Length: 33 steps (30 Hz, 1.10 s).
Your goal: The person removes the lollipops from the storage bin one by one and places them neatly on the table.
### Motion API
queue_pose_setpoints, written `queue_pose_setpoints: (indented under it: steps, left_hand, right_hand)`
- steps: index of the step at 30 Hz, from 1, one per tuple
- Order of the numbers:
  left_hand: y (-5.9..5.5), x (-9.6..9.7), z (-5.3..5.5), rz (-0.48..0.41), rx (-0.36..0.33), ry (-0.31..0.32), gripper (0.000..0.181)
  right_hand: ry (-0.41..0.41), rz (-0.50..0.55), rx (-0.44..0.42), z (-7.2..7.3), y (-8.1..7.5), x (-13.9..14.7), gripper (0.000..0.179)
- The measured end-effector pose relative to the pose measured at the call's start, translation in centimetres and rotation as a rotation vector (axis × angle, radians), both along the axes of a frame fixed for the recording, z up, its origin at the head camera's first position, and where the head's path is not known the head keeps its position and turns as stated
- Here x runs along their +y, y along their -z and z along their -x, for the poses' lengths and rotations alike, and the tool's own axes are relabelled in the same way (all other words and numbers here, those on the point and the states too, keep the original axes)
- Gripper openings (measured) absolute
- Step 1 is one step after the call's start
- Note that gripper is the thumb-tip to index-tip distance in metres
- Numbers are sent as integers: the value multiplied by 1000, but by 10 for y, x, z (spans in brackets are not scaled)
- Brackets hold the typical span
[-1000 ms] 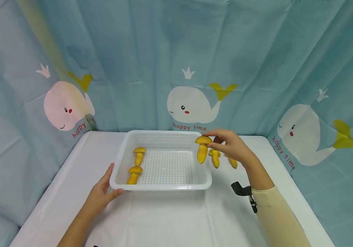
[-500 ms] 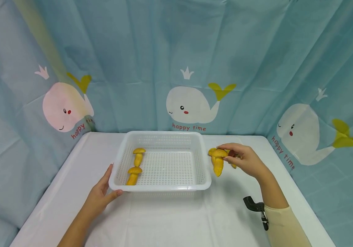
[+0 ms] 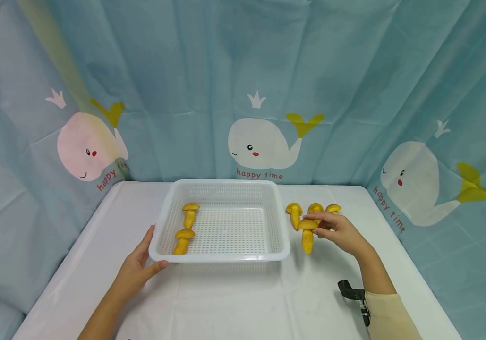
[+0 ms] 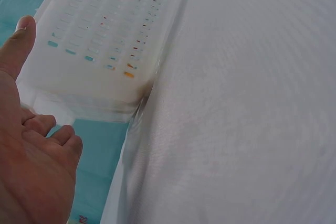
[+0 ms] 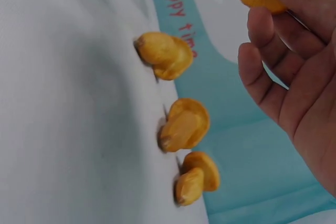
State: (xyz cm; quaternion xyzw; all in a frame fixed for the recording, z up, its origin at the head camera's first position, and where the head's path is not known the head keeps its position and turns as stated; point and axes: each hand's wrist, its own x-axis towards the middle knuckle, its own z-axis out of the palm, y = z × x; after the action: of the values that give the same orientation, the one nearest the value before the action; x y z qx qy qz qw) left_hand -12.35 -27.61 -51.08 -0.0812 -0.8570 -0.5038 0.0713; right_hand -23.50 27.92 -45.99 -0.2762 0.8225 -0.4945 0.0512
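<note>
My right hand [image 3: 341, 232] pinches a yellow mushroom [image 3: 307, 236] by its cap, stem pointing down, over the right side of the table. Behind it lie three similar yellow mushrooms, the nearest to the basket being the left mushroom [image 3: 294, 215]; all three show in the right wrist view, including the middle mushroom [image 5: 184, 127]. A white perforated plastic basket [image 3: 225, 258] stands left of them. Inside, along its left side, are an upper mushroom [image 3: 190, 216] and a lower mushroom [image 3: 183, 242]. My left hand [image 3: 136, 269] grips the basket's front left corner, thumb on the front.
A white cloth covers the table [image 3: 234, 302]. Blue curtains [image 3: 174, 94] printed with whales surround its back and sides. A black wrist strap mount [image 3: 353, 293] sits on the right forearm.
My right hand has moved from above the basket's right rim rightward and toward the front, carrying the mushroom away from the basket. The left hand and basket have stayed nearly still.
</note>
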Motion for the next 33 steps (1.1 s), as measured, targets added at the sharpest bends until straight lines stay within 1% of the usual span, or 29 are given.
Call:
queue_pose_setpoints:
  steps: [4,7,10,13,16,18,22,27,33]
  left_hand:
    - [0,0,0,-12,4,11,99]
    - [-1,-1,1,-10,7,18,101]
    - [-1,-1,1,-5,4,11,101]
    - [-1,-1,0,-2,-7,8,101]
    - [-1,0,0,-2,-10,9,101]
    - [-1,0,0,-1,-8,12,102]
    - [-2,1,0,8,1,10,103]
    - [-2,1,-1,9,5,8,102]
    - [0,-1,0,3,1,12,101]
  right_hand:
    - [-7,35,-111,5,11,5,40]
    - [-9,27,-146,9,19,8,39]
    - [-9,7,-155,15,28,10,38]
    - [-2,-45,-150,19,35,11,36]
    - [9,-103,-152,20,42,12,36]
    - [15,-123,-172,20,46,12,36]
    - [33,-143,-215,20,50,12,36]
    - [40,-168,-223,20,54,12,33]
    - [28,-181,-232,20,55,8,32]
